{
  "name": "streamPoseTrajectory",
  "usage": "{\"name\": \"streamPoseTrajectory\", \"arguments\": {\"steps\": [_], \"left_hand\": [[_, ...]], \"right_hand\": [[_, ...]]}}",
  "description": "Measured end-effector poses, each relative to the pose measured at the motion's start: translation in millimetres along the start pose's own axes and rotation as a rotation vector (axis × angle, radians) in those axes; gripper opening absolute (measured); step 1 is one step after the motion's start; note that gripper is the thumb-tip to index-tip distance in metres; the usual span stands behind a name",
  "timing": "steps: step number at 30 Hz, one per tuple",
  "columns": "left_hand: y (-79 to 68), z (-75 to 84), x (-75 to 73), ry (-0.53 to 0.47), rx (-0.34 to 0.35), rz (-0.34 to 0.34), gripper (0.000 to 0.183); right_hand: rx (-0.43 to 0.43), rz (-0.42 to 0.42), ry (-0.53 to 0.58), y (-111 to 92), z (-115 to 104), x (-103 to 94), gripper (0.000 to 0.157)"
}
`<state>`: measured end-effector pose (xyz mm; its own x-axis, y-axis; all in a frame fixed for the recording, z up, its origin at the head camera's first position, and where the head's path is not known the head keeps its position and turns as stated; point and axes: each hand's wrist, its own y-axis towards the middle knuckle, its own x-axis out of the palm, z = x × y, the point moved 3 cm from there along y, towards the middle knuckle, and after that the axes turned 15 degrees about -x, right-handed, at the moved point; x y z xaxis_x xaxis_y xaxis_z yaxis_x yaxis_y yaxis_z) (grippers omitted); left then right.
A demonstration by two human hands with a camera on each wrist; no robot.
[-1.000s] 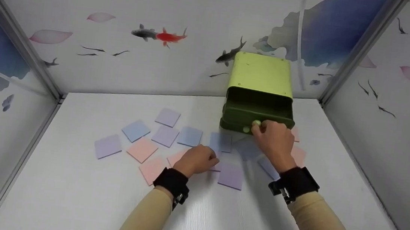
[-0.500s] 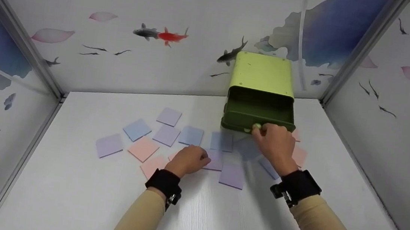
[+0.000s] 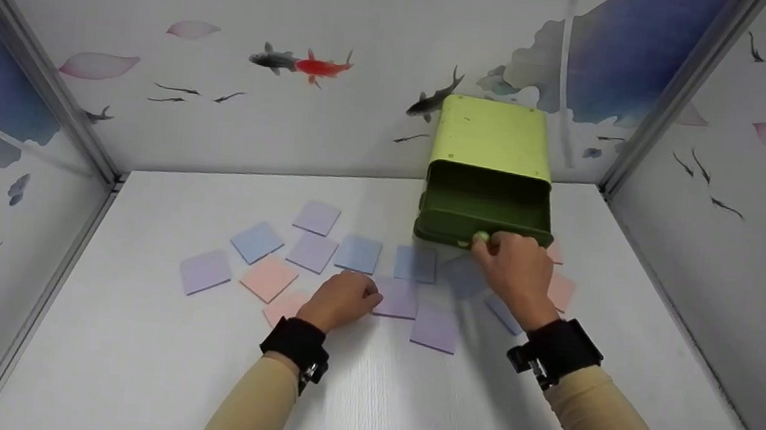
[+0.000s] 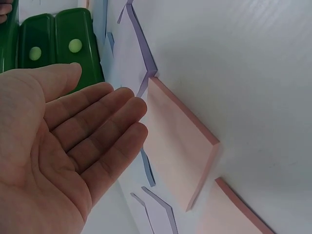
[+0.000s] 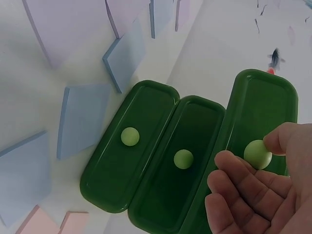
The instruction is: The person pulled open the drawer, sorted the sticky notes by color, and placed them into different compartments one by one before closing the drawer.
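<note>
A small lime-green cabinet with dark green drawers stands against the back wall. Its top drawer is pulled out, and no contents show in the part of its inside I can see. My right hand pinches that drawer's round pale-green knob between thumb and fingers. The two lower drawers are shut, each with a knob of its own. My left hand hovers over the tiles, holding nothing; its fingers are nearly straight in the left wrist view. Closest to it are a purple tile and a pink tile.
Several flat square tiles in blue, purple and pink lie spread across the white table, such as a blue tile and a purple tile. Some lie right before the cabinet. Patterned walls enclose the back and sides.
The top drawer has come further out, towards me, with my right hand on its knob. My left hand has drifted left and nearer to me, uncovering more of a purple tile.
</note>
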<state>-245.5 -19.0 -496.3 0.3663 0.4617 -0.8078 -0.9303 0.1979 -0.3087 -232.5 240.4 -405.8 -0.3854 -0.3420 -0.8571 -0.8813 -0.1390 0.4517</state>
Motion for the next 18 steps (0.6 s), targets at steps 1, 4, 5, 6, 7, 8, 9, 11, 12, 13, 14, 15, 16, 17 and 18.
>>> {"name": "streamPoseTrajectory", "arguments": {"steps": [1,4,5,6,7,8,9,11,12,13,14,15,16,17,18], "left_hand": [[0.3,-0.9,-0.2,-0.003,-0.004,-0.003,0.033],[1.2,-3.2,-1.2,-0.005,-0.007,-0.003,0.033],[1.4,-4.0,-1.4,-0.007,-0.009,-0.005,0.033],[1.5,-4.8,-1.7,-0.007,-0.011,-0.005,0.033],[1.5,-5.6,-2.1,-0.009,-0.013,-0.004,0.032],[1.5,-6.5,-2.5,-0.010,-0.017,-0.003,0.032],[1.2,-7.3,-2.9,-0.009,-0.021,-0.001,0.032],[0.2,-9.1,-3.7,-0.006,-0.027,0.003,0.032],[-0.3,-10.0,-4.1,-0.003,-0.026,0.007,0.033],[-0.8,-11.1,-4.6,-0.001,-0.025,0.011,0.032],[-1.3,-12.2,-4.9,0.004,-0.026,0.015,0.032],[-1.7,-13.3,-5.2,0.007,-0.024,0.020,0.032],[-2.1,-14.4,-5.5,0.007,-0.023,0.023,0.032],[-2.2,-15.5,-5.7,0.007,-0.021,0.026,0.031],[-2.3,-16.6,-5.7,0.006,-0.020,0.028,0.031]], "right_hand": [[-0.003,0.000,-0.002,-0.1,-0.2,0.0,0.042],[-0.008,-0.003,-0.002,-0.6,-0.9,0.2,0.042],[-0.009,-0.004,-0.004,-0.8,-1.3,0.4,0.042],[-0.010,-0.003,-0.004,-1.0,-1.6,0.5,0.042],[-0.012,-0.003,-0.004,-1.1,-1.8,0.8,0.042],[-0.014,-0.004,-0.005,-1.2,-2.0,1.1,0.043],[-0.015,-0.004,-0.003,-1.2,-2.1,1.5,0.042],[-0.011,-0.003,0.004,-1.6,-1.9,2.4,0.042],[-0.008,-0.003,0.008,-1.9,-1.8,2.8,0.042],[-0.005,-0.007,0.014,-2.4,-1.4,3.5,0.042],[-0.002,-0.009,0.019,-2.9,-1.1,3.9,0.041],[-0.001,-0.010,0.025,-3.5,-0.6,4.4,0.041],[-0.003,-0.011,0.027,-4.3,-0.2,4.5,0.041],[-0.007,-0.010,0.030,-5.1,0.2,4.5,0.041],[-0.010,-0.012,0.031,-6.1,0.6,4.5,0.041]]}}
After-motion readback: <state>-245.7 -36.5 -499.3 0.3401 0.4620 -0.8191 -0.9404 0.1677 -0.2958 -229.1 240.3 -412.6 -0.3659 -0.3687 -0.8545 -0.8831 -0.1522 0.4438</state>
